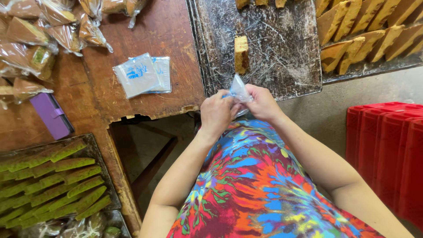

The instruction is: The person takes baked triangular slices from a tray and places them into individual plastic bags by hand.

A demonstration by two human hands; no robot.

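Both my hands hold a small clear plastic bag (239, 90) in front of my body, at the near edge of a dark metal tray (282, 48). My left hand (217, 111) pinches the bag's left side and my right hand (263, 102) grips its right side. One yellow-brown cake slice (241, 53) stands alone on that tray just beyond the bag. A small stack of flat clear bags (143, 75) with blue print lies on the wooden table (172, 31) to the left.
Wrapped cake slices (44, 31) are piled at the top left. A purple wallet (52, 115) lies beside them. A tray of green slices (48, 180) sits at lower left, a tray of brown slices (370, 31) at top right, and red crates (387, 150) stand on the right.
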